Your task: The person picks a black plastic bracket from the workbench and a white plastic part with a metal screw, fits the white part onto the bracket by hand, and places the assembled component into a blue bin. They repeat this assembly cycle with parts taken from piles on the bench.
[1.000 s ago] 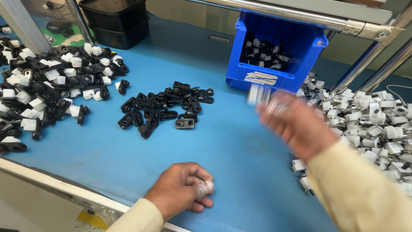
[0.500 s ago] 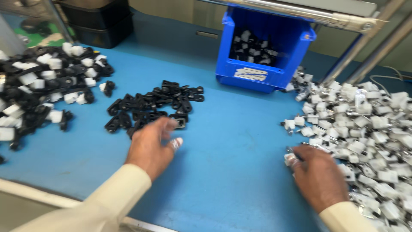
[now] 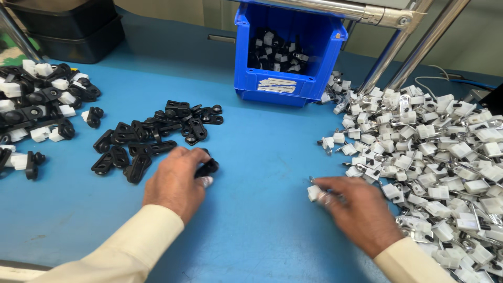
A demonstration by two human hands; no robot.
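Blue table, right fingers blurred

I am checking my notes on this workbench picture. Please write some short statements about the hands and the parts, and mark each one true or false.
1. The left hand pinches a black part at the edge of the black pile. True.
2. The right hand is inside the blue bin. False: it rests on the blue table, holding a small white part beside the white pile.
3. The blue bin holds only white parts. False: black and white pieces show inside.
4. Both sleeves are cream-coloured. True.
5. The white pile lies on the person's left. False: it lies on the right.
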